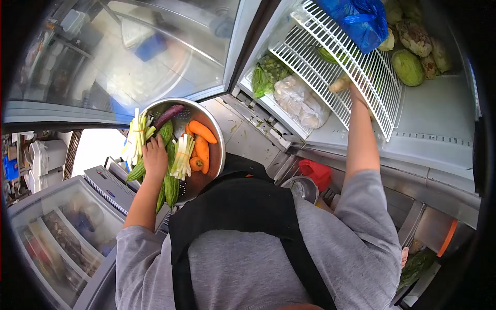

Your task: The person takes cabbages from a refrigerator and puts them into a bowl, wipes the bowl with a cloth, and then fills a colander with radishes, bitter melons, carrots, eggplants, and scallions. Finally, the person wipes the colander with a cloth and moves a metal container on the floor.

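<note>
My left hand (154,157) rests on the green ridged gourds (171,188) in a steel colander (221,147), its fingers stretched over them beside a bundle of white-stemmed greens (136,135). Around it lie a purple eggplant (169,114), several carrots (202,150) and a second tied bundle of pale stems (182,156). My right hand (357,89) reaches into a fridge under the upper wire shelf (369,85), whose wires partly hide its fingers. Right beside it is a pale, knobby root-like piece (339,84); whether my fingers grip it cannot be made out.
Lower in the fridge sit a cloudy plastic bag (299,101) and bagged greens (269,75). A blue bag (361,23) lies on the upper shelf, near a round green vegetable (407,67). The glass door (129,51) stands open at left. A metal bowl (301,189) is below the fridge.
</note>
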Demonstrator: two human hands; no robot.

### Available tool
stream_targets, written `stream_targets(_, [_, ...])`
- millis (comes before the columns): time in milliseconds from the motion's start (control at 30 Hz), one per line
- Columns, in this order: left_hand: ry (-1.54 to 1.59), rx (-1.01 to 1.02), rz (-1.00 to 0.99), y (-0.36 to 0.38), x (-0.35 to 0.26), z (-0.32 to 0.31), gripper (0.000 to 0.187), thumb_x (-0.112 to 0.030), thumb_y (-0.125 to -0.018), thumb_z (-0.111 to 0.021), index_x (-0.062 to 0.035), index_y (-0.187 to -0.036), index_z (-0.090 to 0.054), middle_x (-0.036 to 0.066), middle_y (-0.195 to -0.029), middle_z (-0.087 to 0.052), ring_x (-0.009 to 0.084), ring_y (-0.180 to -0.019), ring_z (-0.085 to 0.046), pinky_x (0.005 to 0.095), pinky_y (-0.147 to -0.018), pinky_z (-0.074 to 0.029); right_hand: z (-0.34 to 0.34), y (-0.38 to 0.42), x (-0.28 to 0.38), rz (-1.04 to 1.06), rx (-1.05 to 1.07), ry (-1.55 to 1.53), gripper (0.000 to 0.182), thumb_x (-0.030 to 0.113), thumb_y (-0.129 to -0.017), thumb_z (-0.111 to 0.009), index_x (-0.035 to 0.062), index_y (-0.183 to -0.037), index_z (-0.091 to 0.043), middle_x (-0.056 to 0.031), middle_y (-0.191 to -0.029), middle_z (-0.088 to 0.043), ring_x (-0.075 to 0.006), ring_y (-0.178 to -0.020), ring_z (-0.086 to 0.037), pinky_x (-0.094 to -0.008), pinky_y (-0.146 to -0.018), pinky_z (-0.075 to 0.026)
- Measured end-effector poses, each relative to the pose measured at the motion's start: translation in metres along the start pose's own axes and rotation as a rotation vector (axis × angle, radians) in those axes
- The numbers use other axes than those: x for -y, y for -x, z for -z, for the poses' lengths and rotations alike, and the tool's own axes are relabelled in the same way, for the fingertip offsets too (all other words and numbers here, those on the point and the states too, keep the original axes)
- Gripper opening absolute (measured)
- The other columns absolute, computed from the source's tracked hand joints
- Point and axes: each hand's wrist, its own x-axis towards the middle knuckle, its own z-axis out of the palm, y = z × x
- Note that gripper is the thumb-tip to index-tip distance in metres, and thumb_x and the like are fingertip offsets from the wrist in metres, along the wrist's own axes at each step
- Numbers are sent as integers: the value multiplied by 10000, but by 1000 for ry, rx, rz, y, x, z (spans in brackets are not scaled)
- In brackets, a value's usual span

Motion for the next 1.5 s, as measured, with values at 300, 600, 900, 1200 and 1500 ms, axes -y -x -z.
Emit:
stream_targets(300, [7,-82,23,-6,-4,-14,569,-109,-837,-492,-26,-1388,-380,97,-1061,-500,233,-949,-520,348,-778,-468,45,39,62,-245,-76,-279,802,425,-749,-705,13,-1365,-398,-249,-1312,-482,-365,-1190,-485,-460,-1036,-351])
stream_targets(600, [183,119,41,-21,-7,20,772,-225,-769,-645,-45,-1434,-295,197,-1161,-518,330,-1018,-528,399,-829,-486,69,125,48,-468,284,-1569,629,111,-870,-536,27,-1412,-229,-144,-1157,-514,-214,-922,-539,-316,-771,-461])
stream_targets(900, [755,389,98,-26,-16,48,908,-161,-773,-650,-70,-1495,-106,235,-1229,-537,408,-1128,-502,405,-1006,-388,176,305,53,-7,517,-1450,635,-3,-901,-413,-13,-1466,-123,-154,-1472,-261,-240,-1268,-393,-362,-1038,-343])
stream_targets(1200, [2021,497,245,-14,-1,108,705,-152,-908,-498,-158,-1514,-138,67,-1407,-400,152,-1062,-518,265,-844,-466,187,97,-33,61,-96,-584,517,105,-936,-433,38,-1431,-300,-250,-1375,-326,-373,-1257,-390,-430,-1053,-341])
stream_targets(1500, [2205,187,225,-19,-44,136,489,-168,-947,-537,-109,-1392,-341,34,-1070,-547,136,-913,-575,283,-768,-490,216,107,55,367,-70,-402,606,218,-844,-664,27,-1359,-407,-259,-1320,-468,-371,-1218,-466,-411,-1022,-375])
